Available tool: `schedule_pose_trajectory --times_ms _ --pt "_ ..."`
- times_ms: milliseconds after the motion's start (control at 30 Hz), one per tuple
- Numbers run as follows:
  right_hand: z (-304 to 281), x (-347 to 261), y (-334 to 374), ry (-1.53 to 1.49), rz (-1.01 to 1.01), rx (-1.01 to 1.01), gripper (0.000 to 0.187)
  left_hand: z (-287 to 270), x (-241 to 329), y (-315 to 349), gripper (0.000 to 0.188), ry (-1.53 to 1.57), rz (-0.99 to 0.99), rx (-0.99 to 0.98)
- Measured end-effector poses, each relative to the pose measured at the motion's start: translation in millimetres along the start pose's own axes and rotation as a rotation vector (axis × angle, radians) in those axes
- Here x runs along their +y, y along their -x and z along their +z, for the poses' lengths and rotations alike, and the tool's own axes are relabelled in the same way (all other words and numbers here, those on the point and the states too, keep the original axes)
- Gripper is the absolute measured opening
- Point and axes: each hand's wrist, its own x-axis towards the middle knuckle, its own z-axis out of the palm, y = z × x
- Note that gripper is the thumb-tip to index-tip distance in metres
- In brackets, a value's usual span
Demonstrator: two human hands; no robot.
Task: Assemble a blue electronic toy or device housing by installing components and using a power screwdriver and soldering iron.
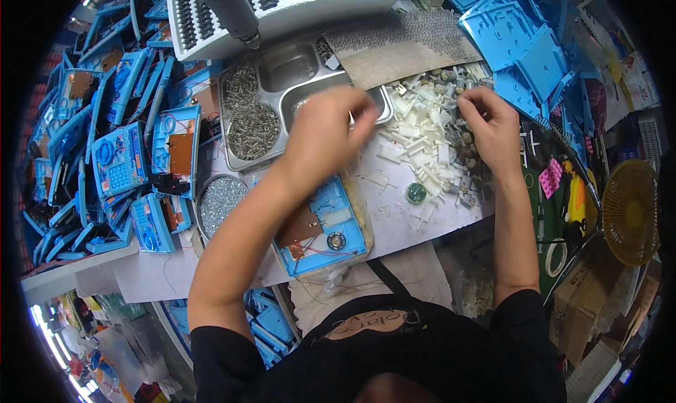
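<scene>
The left forearm (243, 227) slants inward, and the left hand (327, 132) is blurred; the right hand (496, 132) has its fingers (487, 96) curled toward the thumb (470, 115).

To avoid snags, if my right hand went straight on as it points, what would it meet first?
Your right hand would probably meet the pile of small white and grey parts first, though its height above them is unclear.

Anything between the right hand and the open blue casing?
Yes: loose white plastic parts lie between the right hand and the blue casing. From this view, the left forearm also overlaps the casing's upper left.
</scene>
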Motion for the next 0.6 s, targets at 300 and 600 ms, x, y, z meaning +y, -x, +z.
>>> schedule_pose_trajectory --times_ms 300,600 --pt "22.3 -16.9 62.3 -1.133 0.400 -0.254 0.008 42.8 -62.5 -99.0 0.028 -0.365 -0.307 0.018" --pt "-4.4 -12.1 79.3 -1.002 0.301 -0.278 0.036 61.2 -68.2 -111.0 0.024 -0.405 -0.305 0.107"
